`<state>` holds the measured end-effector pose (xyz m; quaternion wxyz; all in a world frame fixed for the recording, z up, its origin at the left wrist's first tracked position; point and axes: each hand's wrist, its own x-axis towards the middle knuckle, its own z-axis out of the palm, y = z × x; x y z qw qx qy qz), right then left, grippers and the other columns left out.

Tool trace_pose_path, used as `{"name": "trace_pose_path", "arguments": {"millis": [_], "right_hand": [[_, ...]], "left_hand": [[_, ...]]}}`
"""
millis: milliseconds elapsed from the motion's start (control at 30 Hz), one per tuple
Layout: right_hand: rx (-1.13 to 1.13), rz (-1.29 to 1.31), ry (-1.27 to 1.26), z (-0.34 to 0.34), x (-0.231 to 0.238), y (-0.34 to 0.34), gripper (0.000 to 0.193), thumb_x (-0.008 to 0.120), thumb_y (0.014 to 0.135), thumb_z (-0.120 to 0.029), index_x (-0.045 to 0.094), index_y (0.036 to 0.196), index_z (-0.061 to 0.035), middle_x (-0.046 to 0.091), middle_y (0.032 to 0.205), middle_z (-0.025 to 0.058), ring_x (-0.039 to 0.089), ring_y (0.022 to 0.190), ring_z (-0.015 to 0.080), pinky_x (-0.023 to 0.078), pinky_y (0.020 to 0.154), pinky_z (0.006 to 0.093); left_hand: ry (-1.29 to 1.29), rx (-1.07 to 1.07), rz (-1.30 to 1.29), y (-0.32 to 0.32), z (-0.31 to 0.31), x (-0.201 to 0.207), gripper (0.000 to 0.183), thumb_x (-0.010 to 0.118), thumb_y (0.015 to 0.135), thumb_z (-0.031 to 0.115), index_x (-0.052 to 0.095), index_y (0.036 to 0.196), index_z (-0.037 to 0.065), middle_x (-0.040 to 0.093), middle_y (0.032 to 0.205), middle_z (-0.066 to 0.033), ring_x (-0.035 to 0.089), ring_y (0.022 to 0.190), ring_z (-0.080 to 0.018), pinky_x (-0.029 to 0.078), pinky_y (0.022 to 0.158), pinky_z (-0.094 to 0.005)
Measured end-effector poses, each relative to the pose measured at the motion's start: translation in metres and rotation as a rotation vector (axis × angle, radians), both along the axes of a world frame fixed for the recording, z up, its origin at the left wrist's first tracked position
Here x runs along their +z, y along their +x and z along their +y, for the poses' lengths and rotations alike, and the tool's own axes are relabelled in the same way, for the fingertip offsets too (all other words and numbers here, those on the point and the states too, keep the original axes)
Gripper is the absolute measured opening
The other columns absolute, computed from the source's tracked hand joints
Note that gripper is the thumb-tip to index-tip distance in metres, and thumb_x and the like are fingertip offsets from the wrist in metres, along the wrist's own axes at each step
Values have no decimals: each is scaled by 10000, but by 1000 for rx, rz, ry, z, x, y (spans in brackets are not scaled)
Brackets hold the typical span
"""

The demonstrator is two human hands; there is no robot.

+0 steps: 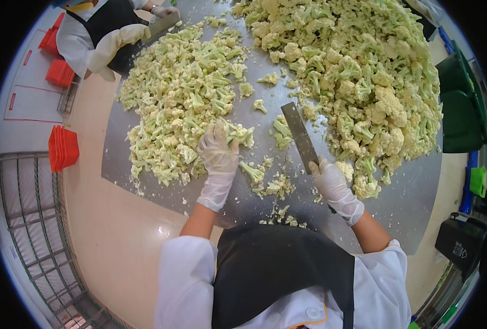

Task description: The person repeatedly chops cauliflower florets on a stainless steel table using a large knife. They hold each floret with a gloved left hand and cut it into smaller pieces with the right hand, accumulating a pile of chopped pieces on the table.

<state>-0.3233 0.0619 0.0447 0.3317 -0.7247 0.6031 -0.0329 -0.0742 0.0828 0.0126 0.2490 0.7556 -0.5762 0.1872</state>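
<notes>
My left hand [219, 152], in a translucent glove, rests at the near right edge of a spread of cut cauliflower florets [178, 93]. Its fingers and thumb are apart, touching the florets beside a greenish piece [242, 135]. My right hand [334, 186], gloved too, is closed round the handle of a broad-bladed knife [299, 130]. The blade points up and away to the left, over the metal table [408, 205]. Just left of the blade lies a cauliflower piece [281, 131]. Small florets and crumbs [276, 185] are scattered between my hands.
A large heap of cauliflower [358, 82] covers the far right of the table. At the far left a co-worker's gloved hands [134, 34] hold another wide blade [164, 23]. Red baskets [62, 148] stand to the left, green bins [460, 104] to the right.
</notes>
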Motion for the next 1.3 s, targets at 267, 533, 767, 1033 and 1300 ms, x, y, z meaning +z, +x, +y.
{"name": "trace_pose_path", "arguments": {"millis": [267,533,767,1033,1300], "right_hand": [[176,65,-161,9,1,13,242,465,819,-274,494,788,-35,547,550,171,553,535,344,436,503,430],[224,107,-39,12,13,13,238,456,815,-256,502,809,-22,569,595,179,567,578,353,447,551,438],[229,31,85,1,-2,34,257,441,820,-235,512,832,11,567,680,236,558,666,389,439,626,443],[-64,-123,-40,-2,0,16,288,448,828,-267,514,782,9,558,660,235,549,646,391,437,592,443],[-161,-194,-143,-5,-3,-33,237,520,797,-223,507,736,5,524,574,219,535,555,372,413,502,423]], "left_hand": [[647,-227,457,-27,-18,-18,296,625,687,263,534,906,87,548,834,-112,543,736,-279,429,646,-382],[498,-279,419,-42,-8,-27,250,614,684,190,526,891,84,543,823,-110,537,756,-305,428,643,-402],[454,-382,369,-45,-8,-26,242,605,706,194,534,905,77,544,808,-108,533,740,-300,418,641,-400],[340,-360,106,-68,-7,-14,550,561,709,446,455,1146,130,275,1314,-128,195,1235,-326,101,985,-510],[709,-312,-286,-17,-102,-31,544,424,811,362,267,1293,166,254,1343,-105,161,1262,-292,85,991,-498]]}}
